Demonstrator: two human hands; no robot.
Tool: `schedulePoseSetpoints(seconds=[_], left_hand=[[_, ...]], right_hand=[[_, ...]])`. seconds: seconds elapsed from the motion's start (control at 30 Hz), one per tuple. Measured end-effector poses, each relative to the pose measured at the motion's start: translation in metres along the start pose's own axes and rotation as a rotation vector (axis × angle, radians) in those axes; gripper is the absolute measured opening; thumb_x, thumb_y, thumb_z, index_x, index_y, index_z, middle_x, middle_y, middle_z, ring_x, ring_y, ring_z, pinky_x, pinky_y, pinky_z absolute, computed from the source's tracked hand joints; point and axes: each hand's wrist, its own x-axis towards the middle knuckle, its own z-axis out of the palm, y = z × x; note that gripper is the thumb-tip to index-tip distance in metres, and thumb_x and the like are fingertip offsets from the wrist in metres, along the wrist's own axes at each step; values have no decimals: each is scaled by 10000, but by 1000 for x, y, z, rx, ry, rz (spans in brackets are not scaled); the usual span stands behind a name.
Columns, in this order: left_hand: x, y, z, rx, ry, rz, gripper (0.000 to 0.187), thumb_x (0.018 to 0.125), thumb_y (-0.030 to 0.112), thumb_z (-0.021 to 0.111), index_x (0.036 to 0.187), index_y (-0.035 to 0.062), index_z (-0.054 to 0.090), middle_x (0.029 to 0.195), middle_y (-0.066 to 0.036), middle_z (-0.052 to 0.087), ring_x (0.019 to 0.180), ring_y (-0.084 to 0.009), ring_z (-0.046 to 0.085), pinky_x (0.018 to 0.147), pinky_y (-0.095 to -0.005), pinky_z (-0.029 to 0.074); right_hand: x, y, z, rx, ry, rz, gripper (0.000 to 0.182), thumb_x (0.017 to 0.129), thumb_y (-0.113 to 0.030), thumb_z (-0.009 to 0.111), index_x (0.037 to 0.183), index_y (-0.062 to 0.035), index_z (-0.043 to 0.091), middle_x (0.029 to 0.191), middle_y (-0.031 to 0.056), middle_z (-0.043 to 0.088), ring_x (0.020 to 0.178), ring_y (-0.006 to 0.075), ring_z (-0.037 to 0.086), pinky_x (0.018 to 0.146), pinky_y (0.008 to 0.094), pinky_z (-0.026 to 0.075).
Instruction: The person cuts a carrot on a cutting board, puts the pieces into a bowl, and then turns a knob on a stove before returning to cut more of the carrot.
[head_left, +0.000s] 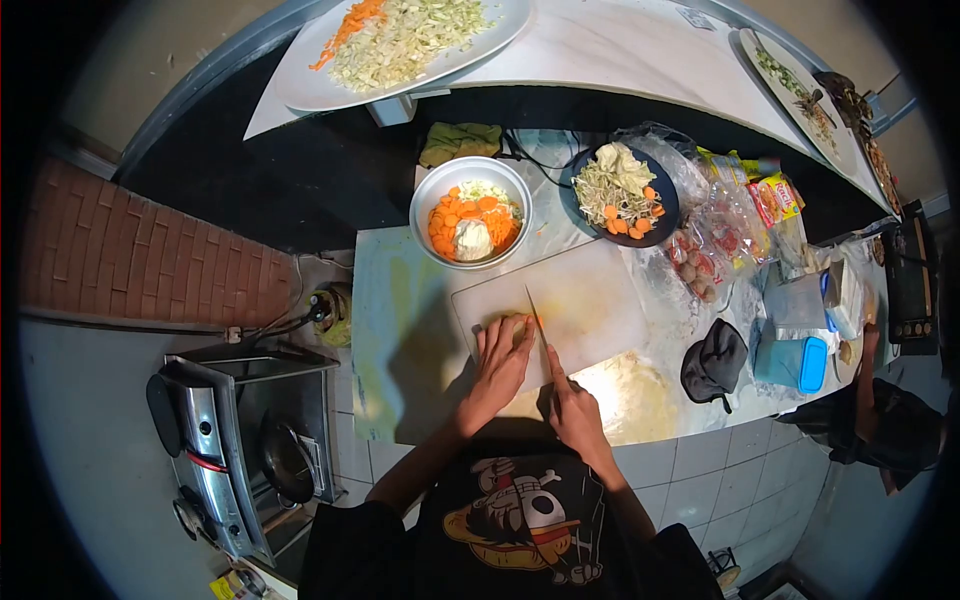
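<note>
My right hand (577,412) grips a kitchen knife (535,308), its index finger stretched along the top of it, with the blade pointing away over the white cutting board (598,295). Left of the blade, my left hand (502,362) presses its bent fingers down on the board. Whatever lies under those fingertips is hidden. Beyond the board stands a white bowl (417,222) with sliced carrots (443,232), pale chopped vegetable and a whitish lump. A dark plate (660,178) to its right carries bean sprouts (610,190), carrot slices and a pale leafy piece.
Plastic bags (725,225), a black cap (713,362) and a blue-lidded container (790,362) sit on the right. An oval platter (300,88) of chopped vegetables rests on the raised shelf. A gas stove (215,440) stands left; another person (880,420) is at far right.
</note>
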Motion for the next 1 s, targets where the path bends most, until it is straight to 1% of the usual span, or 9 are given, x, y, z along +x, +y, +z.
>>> schedulePoseSetpoints(seconds=[0.1, 0.23, 0.3, 0.37, 0.47, 0.6, 0.7, 0.9, 1.0], left_hand=[[5, -3, -1, -67, -1, -30, 483, 811, 16, 612, 1292, -23, 594, 1294, -112, 536, 1198, -290, 462, 960, -443, 351], [14, -8, 3, -221, 129, -76, 340, 831, -6, 632, 1168, -25, 673, 1152, -140, 613, 1081, -303, 573, 907, -414, 444], [17, -10, 6, -317, 185, -95, 290, 839, -23, 638, 1124, -28, 693, 1096, -158, 635, 1026, -314, 614, 877, -396, 482], [19, -11, 9, -483, 229, -135, 196, 831, -58, 661, 1013, -27, 727, 1016, -177, 652, 943, -328, 655, 812, -368, 531], [21, -12, 8, -444, 259, -113, 160, 810, -88, 671, 941, -26, 740, 1007, -168, 655, 917, -314, 667, 781, -366, 539], [21, -7, 4, -463, 266, -105, 135, 819, -83, 667, 921, -32, 741, 996, -175, 665, 898, -311, 674, 777, -371, 542], [19, -6, 4, -443, 285, -111, 218, 804, -48, 708, 1008, 17, 747, 996, -179, 687, 851, -295, 686, 738, -358, 546], [22, -6, 0, -478, 242, -221, 175, 833, 31, 706, 999, -19, 726, 957, -190, 689, 789, -311, 684, 721, -350, 545], [26, -5, -2, -504, 182, -298, 161, 850, 59, 704, 994, -7, 729, 910, -175, 709, 732, -280, 701, 680, -338, 555]], right_hand=[[2, 3, 2, 14, 28, -14, 890, 771, 37, 599, 1560, -66, 200, 794, 259, 623, 736, 438, 624, 666, 496, 507], [3, 2, 2, 40, 37, -14, 865, 785, 37, 589, 1557, -64, 213, 793, 260, 621, 725, 437, 620, 658, 499, 502], [3, 5, 7, 38, 98, -43, 902, 766, 82, 571, 1572, -106, 213, 724, 208, 627, 643, 389, 627, 646, 462, 508], [3, 5, 7, 44, 94, -42, 901, 767, 82, 571, 1573, -107, 214, 722, 206, 626, 642, 388, 626, 646, 459, 508], [3, 5, 8, 51, 99, -48, 895, 771, 80, 570, 1572, -108, 219, 719, 201, 624, 639, 386, 625, 644, 453, 507], [2, 6, 7, 49, 98, -43, 879, 778, 72, 569, 1570, -114, 234, 722, 191, 623, 640, 383, 625, 643, 450, 508], [1, 9, 8, 49, 89, -40, 873, 783, 67, 568, 1569, -124, 240, 725, 184, 623, 643, 380, 627, 645, 450, 510], [1, 8, 8, 59, 96, -41, 870, 782, 63, 570, 1567, -124, 246, 724, 184, 622, 646, 379, 627, 646, 451, 512], [1, 9, 8, 52, 98, -51, 867, 780, 64, 570, 1565, -117, 249, 719, 184, 618, 645, 380, 625, 645, 451, 510]])
